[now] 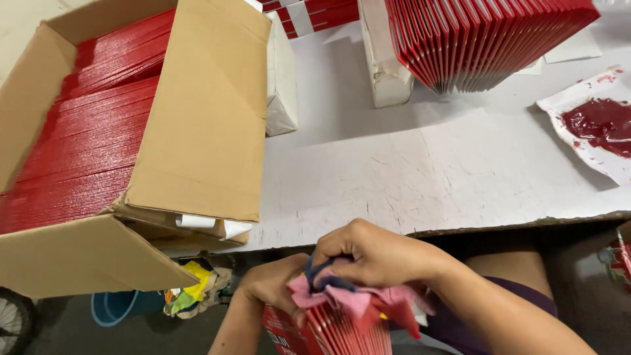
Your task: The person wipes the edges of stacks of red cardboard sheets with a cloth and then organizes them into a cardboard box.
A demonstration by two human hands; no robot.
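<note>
Our right hand [374, 253] is clenched around a pink and dark blue rag [348, 297], pressing it onto the top edges of a bundle of red cards [332, 332], while our left hand [273, 284] grips that bundle from the side, just below the near edge of the white worktable [420, 171]. Off the table's left end, an open cardboard box [197, 125] is packed with red sheets [85, 138] stacked edge-on, which we judge to be stock either finished or waiting; we cannot tell which. At the table's far edge a fanned row of red cards [486, 39] stands upright against a white block [384, 66]. On its right edge lies a white sheet [578, 131] holding a puddle of dark red paste [601, 125]. Only this one bundle is in hand, its wiping seemingly under way. Under the table's left corner, beneath the box, sits a heap of coloured rags [194, 292].
</note>
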